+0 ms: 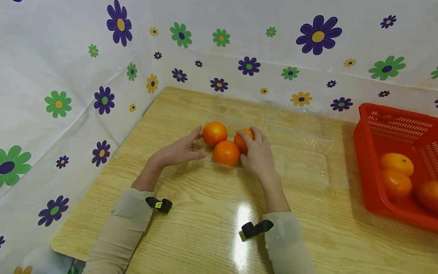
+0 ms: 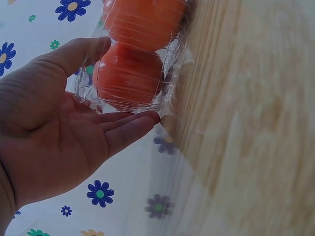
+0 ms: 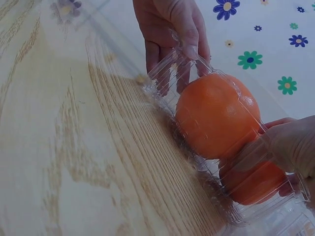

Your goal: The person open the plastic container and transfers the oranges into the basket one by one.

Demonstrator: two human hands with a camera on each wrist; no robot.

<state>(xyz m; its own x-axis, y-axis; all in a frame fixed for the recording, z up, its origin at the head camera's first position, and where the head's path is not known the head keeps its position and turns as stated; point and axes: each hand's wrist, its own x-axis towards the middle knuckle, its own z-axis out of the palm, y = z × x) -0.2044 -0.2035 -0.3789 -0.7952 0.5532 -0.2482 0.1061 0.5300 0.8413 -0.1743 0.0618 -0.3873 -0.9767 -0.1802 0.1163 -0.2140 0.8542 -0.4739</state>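
Observation:
Three oranges sit close together in a clear plastic container [image 2: 87, 91] on the table: one at back left [image 1: 215, 133], one in front [image 1: 226, 153], one at right [image 1: 243, 140]. My right hand [image 1: 258, 154] holds the right orange, fingers over its top and thumb at its near side. At the container's left end is my left hand [image 1: 181, 149], its thumb by the rim and its fingers extended along the outer wall. The right wrist view shows the left hand [image 3: 174, 34] beyond the container and part of the right hand [image 3: 295, 147] on an orange.
More clear plastic packaging [image 1: 301, 163] lies flat to the right of my right hand. A red basket [image 1: 369, 182] with several oranges [image 1: 396, 184] stands at the right. Behind and left of the wooden table [image 1: 191, 228] hangs a flower-printed white cloth [image 1: 239, 34].

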